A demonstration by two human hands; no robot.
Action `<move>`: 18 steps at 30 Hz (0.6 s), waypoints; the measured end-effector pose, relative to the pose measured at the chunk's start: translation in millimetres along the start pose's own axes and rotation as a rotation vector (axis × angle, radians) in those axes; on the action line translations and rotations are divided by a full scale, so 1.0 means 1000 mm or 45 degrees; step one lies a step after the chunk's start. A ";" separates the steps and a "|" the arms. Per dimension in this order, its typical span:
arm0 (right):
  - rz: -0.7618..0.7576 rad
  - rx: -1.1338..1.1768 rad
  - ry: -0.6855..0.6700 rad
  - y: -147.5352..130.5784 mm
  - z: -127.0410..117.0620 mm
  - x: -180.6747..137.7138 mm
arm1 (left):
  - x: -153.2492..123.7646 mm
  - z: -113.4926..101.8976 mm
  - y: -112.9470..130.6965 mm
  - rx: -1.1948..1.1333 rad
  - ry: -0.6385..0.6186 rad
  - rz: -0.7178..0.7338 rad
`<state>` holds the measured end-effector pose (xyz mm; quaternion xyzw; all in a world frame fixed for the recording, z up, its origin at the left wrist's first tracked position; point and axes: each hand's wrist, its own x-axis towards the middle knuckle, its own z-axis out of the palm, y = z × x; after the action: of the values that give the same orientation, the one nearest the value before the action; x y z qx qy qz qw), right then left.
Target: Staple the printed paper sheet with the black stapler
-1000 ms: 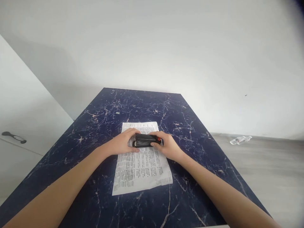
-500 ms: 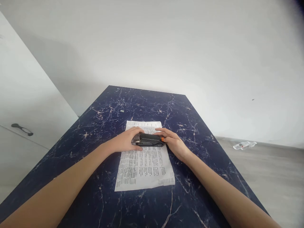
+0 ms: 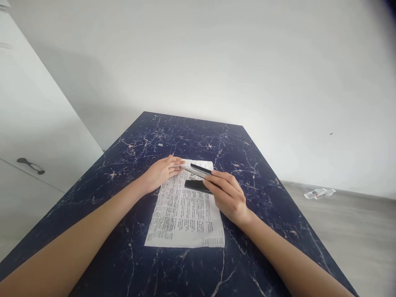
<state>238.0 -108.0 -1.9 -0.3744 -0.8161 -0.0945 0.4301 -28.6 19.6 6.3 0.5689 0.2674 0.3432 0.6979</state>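
A printed sheet of paper [image 3: 185, 210] lies on the dark blue marble table [image 3: 130, 264]. My right hand [image 3: 230, 198] grips a black stapler [image 3: 198, 176] at its hinge end, holding it above the sheet's far part with its jaws swung wide apart. The upper arm points left and the base [image 3: 198, 186] hangs below it. My left hand [image 3: 162, 172] rests at the sheet's far left corner, fingers stretched toward the tip of the stapler's upper arm [image 3: 185, 168], touching or nearly touching it.
A small pale scrap [image 3: 160, 144] lies on the table beyond the paper. A white cabinet with a dark handle [image 3: 30, 166] stands at the left. A white wall is behind. On the grey floor at the right lies a clear plastic bottle [image 3: 318, 192].
The stapler was closed and lying flat on the paper between both hands. Now my right hand has lifted it and it gapes wide, while my left hand has slid to its tip.
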 end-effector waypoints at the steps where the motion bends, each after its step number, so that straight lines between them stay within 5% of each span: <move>1: -0.034 -0.042 -0.030 0.000 -0.001 -0.002 | -0.001 0.001 0.000 -0.047 -0.058 -0.045; 5: -0.125 -0.107 -0.125 -0.003 -0.006 -0.004 | -0.004 0.006 0.004 -0.094 -0.177 -0.109; 10: -0.130 -0.088 -0.019 -0.011 -0.005 0.006 | 0.000 0.004 -0.001 0.014 -0.024 -0.154; 14: 0.485 -0.010 0.202 -0.016 -0.002 0.016 | 0.003 -0.005 -0.007 0.127 0.323 -0.017; 18: 0.925 0.211 -0.069 -0.012 0.001 0.019 | 0.001 -0.006 -0.003 0.279 0.562 0.300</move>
<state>222.7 -105.8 14.1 -0.6060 -0.6459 0.1406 0.4426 -32.3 23.8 2.5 0.5795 0.3806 0.5069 0.5122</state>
